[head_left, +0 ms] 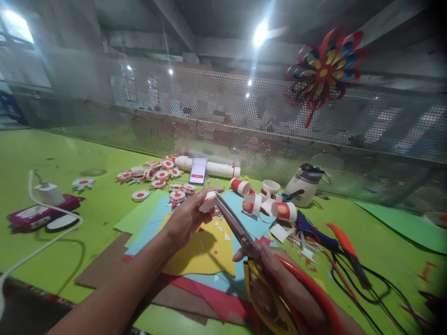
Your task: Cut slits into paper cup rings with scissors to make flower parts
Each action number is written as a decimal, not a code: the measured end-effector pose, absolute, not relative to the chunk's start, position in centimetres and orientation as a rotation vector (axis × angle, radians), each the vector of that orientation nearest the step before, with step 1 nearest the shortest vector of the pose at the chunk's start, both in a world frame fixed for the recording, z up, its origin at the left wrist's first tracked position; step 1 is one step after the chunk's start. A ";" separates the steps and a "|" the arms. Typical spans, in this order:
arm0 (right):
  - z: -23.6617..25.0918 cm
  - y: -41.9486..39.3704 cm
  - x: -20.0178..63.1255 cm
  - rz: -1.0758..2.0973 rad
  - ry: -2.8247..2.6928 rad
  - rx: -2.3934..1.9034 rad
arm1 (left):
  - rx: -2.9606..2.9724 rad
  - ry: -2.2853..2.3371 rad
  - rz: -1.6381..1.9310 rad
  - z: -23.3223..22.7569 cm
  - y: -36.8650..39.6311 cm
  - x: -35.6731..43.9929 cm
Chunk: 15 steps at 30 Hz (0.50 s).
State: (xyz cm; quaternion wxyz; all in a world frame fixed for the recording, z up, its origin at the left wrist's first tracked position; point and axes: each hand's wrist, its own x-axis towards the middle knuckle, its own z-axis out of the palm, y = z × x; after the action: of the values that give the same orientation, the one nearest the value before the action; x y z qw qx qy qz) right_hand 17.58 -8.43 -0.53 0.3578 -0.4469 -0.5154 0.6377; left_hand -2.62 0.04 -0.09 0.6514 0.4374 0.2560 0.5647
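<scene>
Here the left hand [186, 216] pinches a red-and-white paper cup piece [208, 201] between its fingertips, just above the yellow paper sheet [206, 253], while the right hand [279, 284] grips the red and yellow handles of the scissors [240, 230], whose blades are closed on the piece's edge. The left fingertips sit almost touching the blades, so a nick looks possible. The thin strip could also buckle or tear off crooked beside that sheet.

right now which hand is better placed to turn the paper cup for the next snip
Left, probably. The left hand already grips the paper cup at the blade tips, while the right hand is threaded through the handles of the scissors.
</scene>
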 end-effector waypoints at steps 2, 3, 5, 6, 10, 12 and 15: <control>-0.4 -8.6 17.7 1.611 -1.348 -1.168 | 0.997 0.578 1.295 -0.1 0.1 -2.6; -0.4 -8.6 17.8 1.592 -1.360 -1.168 | 1.000 0.576 1.297 -0.1 0.1 -2.6; -0.6 -8.7 18.0 1.557 -1.381 -1.172 | 1.009 0.573 1.298 -0.1 0.1 -2.6; -0.7 -8.7 18.2 1.549 -1.389 -1.173 | 1.012 0.574 1.297 -0.1 0.1 -2.6; -1.4 -8.7 18.4 1.599 -1.400 -1.150 | 1.011 0.582 1.296 -0.1 0.1 -2.6; -1.7 -8.5 18.4 1.592 -1.415 -1.155 | 1.013 0.584 1.294 -0.1 0.1 -2.6; -2.2 -8.0 18.5 1.479 -1.459 -1.182 | 1.024 0.574 1.289 -0.2 0.1 -2.7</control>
State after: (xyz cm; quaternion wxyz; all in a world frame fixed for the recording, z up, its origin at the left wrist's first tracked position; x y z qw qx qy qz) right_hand 18.46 -7.98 -2.17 0.3668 -0.4599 -0.5679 0.5758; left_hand -2.71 0.11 -0.25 0.6435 0.4495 0.2518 0.5661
